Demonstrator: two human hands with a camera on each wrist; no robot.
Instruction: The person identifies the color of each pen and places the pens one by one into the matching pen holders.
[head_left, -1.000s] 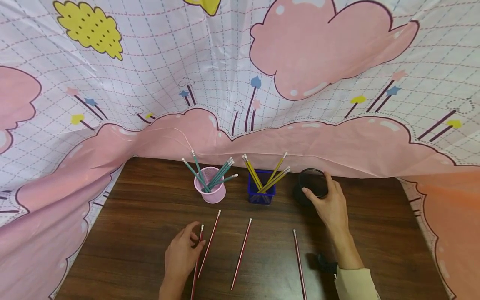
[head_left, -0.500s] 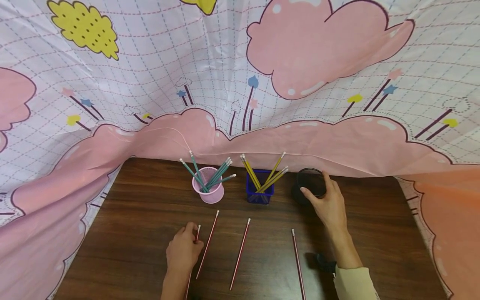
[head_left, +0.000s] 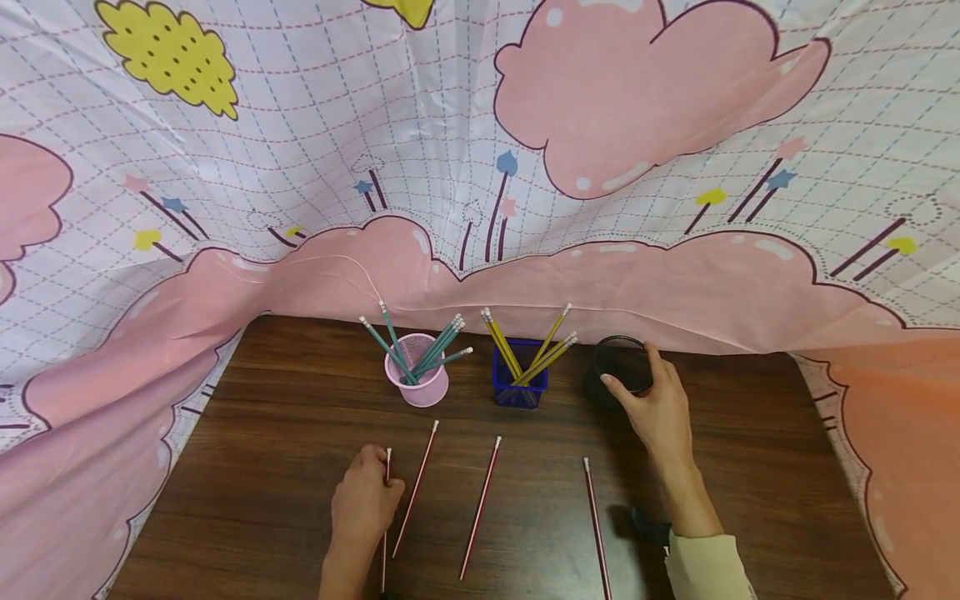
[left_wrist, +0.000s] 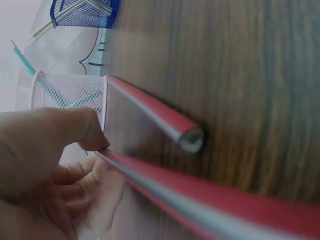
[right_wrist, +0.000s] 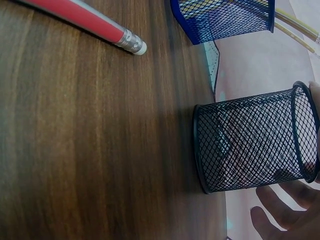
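My left hand (head_left: 363, 500) pinches a red pencil (left_wrist: 200, 195) between thumb and fingers, near its white eraser end. In the left wrist view, the rest of that pencil runs toward the camera. At the back right, my right hand (head_left: 663, 408) holds the rim of a black mesh pencil cup (right_wrist: 245, 142), thumb on the near side and fingers at the far side. The cup stands upright on the table with no pencils showing in it. A second red pencil (head_left: 416, 492) lies just right of my left hand; two more red pencils lie farther right.
A pink mesh cup (head_left: 429, 394) with several green pencils (head_left: 442, 346) and a blue square mesh holder (head_left: 519, 397) with several yellow pencils (head_left: 504, 346) stand along the back of the wooden table (head_left: 277, 433). A patterned cloth (head_left: 420, 133) hangs behind.
My left fingers have closed on the leftmost red pencil, and its eraser end has shifted slightly left. The right hand stays on the black cup.
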